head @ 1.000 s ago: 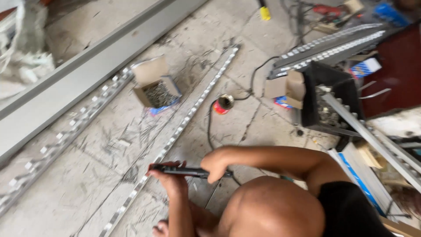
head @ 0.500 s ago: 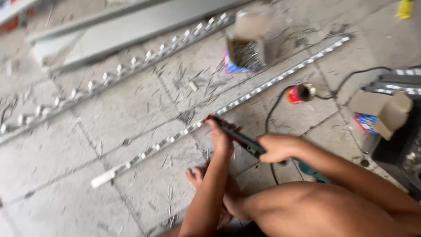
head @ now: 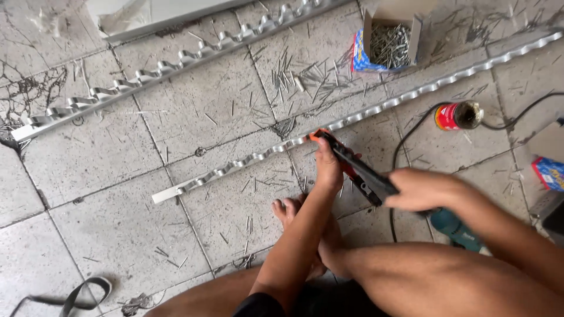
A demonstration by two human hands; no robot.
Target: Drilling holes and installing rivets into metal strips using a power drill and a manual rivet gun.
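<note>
Head view: left hand (head: 328,167) lies curled over the nose of the riveter (head: 352,167), its fingers pressed together on the orange tip, which sits on the wavy strip (head: 352,120). Right hand (head: 420,189) is wrapped shut around the black handles, behind the left fingers. A bare foot (head: 294,214) rests just below them. Beyond the fingertips stands a box (head: 388,38) of rivets, with more strewn on the tiles. To do it well, I judge: hold the nose square to the strip, keep fingertips clear of the tip, squeeze steadily.
</note>
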